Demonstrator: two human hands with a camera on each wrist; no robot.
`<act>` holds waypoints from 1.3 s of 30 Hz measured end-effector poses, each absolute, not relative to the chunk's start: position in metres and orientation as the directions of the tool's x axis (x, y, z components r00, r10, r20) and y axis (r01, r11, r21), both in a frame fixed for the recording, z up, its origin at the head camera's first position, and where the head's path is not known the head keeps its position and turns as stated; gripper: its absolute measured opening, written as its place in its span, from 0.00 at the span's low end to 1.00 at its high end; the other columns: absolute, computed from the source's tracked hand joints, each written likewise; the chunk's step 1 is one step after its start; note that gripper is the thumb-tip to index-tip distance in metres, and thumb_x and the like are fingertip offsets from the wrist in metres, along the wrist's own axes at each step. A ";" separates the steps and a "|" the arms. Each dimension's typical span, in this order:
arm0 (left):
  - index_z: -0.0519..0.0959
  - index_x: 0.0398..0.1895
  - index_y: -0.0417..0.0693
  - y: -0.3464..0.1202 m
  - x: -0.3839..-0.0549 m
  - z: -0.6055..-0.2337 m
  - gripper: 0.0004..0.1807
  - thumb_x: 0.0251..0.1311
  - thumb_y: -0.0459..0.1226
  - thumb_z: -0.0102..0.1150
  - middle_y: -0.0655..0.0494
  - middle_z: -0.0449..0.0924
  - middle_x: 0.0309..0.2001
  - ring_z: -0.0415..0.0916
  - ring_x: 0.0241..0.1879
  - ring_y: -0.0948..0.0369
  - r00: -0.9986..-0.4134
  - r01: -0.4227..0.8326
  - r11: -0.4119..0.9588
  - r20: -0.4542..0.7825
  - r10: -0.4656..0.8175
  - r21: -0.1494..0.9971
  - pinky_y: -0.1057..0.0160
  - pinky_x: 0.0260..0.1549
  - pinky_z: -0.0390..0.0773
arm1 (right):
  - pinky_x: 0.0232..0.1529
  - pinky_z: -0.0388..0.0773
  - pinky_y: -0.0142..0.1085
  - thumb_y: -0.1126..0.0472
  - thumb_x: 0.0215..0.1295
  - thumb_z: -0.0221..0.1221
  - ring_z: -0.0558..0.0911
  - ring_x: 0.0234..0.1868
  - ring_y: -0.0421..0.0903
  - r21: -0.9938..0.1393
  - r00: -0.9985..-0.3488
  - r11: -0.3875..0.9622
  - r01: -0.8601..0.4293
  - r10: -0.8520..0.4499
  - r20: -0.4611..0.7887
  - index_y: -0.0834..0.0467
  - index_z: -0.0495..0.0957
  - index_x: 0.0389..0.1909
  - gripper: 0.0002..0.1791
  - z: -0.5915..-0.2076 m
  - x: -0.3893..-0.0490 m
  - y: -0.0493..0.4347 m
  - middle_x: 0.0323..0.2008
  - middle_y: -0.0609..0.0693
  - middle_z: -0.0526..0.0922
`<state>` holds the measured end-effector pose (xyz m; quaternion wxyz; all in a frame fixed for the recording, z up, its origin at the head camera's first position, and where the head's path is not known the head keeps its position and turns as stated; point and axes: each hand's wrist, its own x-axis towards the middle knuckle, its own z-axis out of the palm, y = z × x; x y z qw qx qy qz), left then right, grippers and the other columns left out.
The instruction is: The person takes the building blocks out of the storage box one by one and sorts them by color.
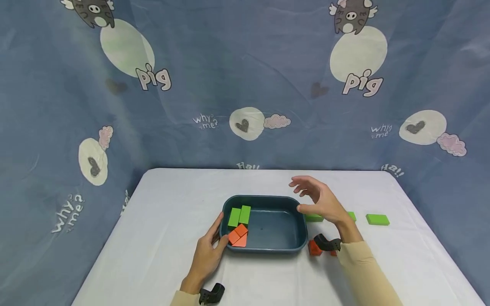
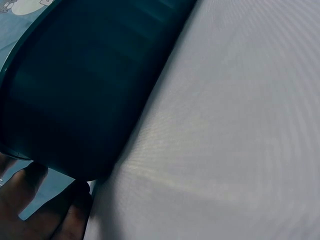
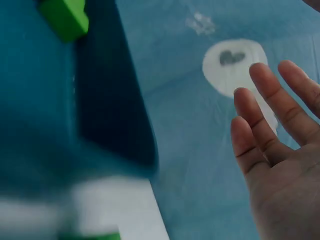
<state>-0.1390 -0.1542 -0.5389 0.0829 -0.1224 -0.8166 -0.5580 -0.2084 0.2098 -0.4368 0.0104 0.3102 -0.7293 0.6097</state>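
Observation:
A dark blue rectangular bin (image 1: 273, 229) sits on the white table. My left hand (image 1: 208, 250) holds its left end, thumb at the front left corner of the rim and fingers along the outer side. Those fingers (image 2: 70, 210) touch the bin's end wall in the left wrist view. Inside, at the left, lie two green blocks (image 1: 244, 214) and a cluster of orange-red blocks (image 1: 239, 236). My right hand (image 1: 321, 202) hovers at the bin's right end with fingers spread and nothing in them. Its palm and loosely bent fingers (image 3: 267, 135) show in the right wrist view.
On the table right of the bin lie green blocks (image 1: 377, 219), partly behind the right hand and forearm. Nearer the front are orange-red blocks (image 1: 314, 248), one mostly covered by the wrist strap. A blue patterned cloth (image 1: 268, 76) rises behind the white table (image 1: 160, 221).

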 end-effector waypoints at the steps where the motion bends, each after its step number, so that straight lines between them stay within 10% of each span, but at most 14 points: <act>1: 0.62 0.79 0.54 -0.152 -0.139 -0.540 0.35 0.72 0.41 0.61 0.52 0.64 0.75 0.70 0.68 0.54 -0.955 0.296 0.340 0.276 0.107 0.893 0.55 0.65 0.72 | 0.57 0.77 0.45 0.78 0.53 0.68 0.76 0.54 0.57 -0.884 -0.803 0.055 -0.464 -0.447 0.394 0.65 0.70 0.68 0.38 -0.436 -0.211 0.205 0.59 0.65 0.77; 19: 0.63 0.79 0.53 -0.150 -0.124 -0.545 0.34 0.71 0.40 0.62 0.49 0.68 0.72 0.74 0.65 0.54 -0.957 0.290 0.351 0.274 0.096 0.890 0.56 0.61 0.77 | 0.54 0.81 0.59 0.76 0.56 0.69 0.78 0.52 0.72 -0.914 -0.744 -0.001 -0.406 -0.580 0.331 0.68 0.79 0.58 0.26 -0.463 -0.245 0.133 0.54 0.60 0.82; 39: 0.61 0.79 0.52 -0.156 -0.141 -0.540 0.35 0.72 0.37 0.61 0.49 0.66 0.73 0.71 0.67 0.55 -0.938 0.345 0.312 0.320 0.132 0.885 0.55 0.63 0.73 | 0.66 0.72 0.58 0.76 0.56 0.69 0.76 0.63 0.63 -0.936 -0.584 0.108 -0.336 -0.803 0.116 0.70 0.75 0.64 0.32 -0.466 -0.266 0.105 0.61 0.67 0.78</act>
